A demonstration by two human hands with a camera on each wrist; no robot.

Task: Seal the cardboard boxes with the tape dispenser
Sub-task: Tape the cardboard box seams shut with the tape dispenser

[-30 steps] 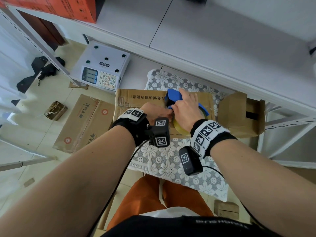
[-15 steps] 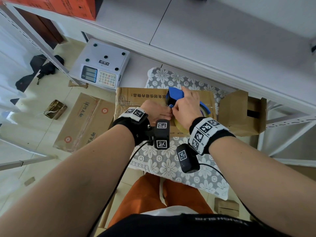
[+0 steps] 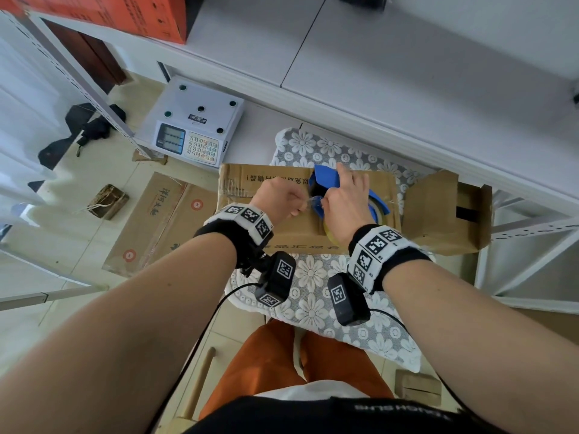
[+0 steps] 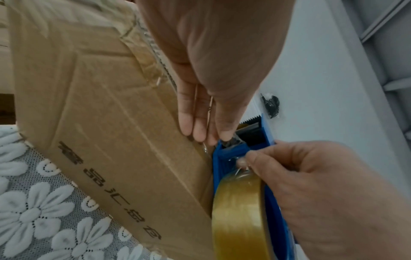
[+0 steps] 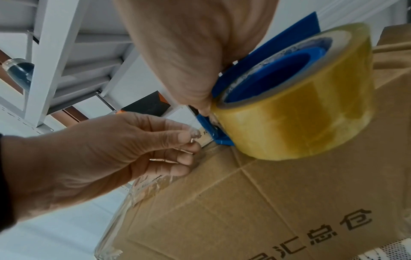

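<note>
White shelving (image 3: 407, 57) spans the background, and a lace floral cloth (image 3: 313, 296) covers the tabletop beneath it. All positions below are referenced to the cardboard box (image 3: 250, 186) that lies on this cloth.

Tape dispenser (image 3: 326, 178): blue body, resting on the top face of the cardboard box, toward its right end. A roll of yellowish clear tape (image 5: 300, 109) is mounted on the dispenser hub; in the right wrist view the roll touches the top face of the cardboard box. The serrated cutter (image 4: 251, 119) points away from the person.

Right hand (image 3: 344, 208): closed around the tape dispenser from above, with the index finger extended along the blue body.

Left hand (image 3: 279, 198): positioned over the top face of the cardboard box, just left of the tape dispenser. Its thumb and fingertips (image 5: 189, 139) pinch the free end of the clear tape at the dispenser mouth; the remaining fingers are curled.

Second box (image 3: 451, 214): stands open, touching or just beside the right end of the cardboard box.

Electronic scale (image 3: 197, 120): white, behind and to the left of the cardboard box.

Flattened carton (image 3: 163, 220): lies on the floor to the left of the cardboard box.

Orange box (image 3: 125, 14): sits on the shelving, far behind and to the left of the cardboard box.
</note>
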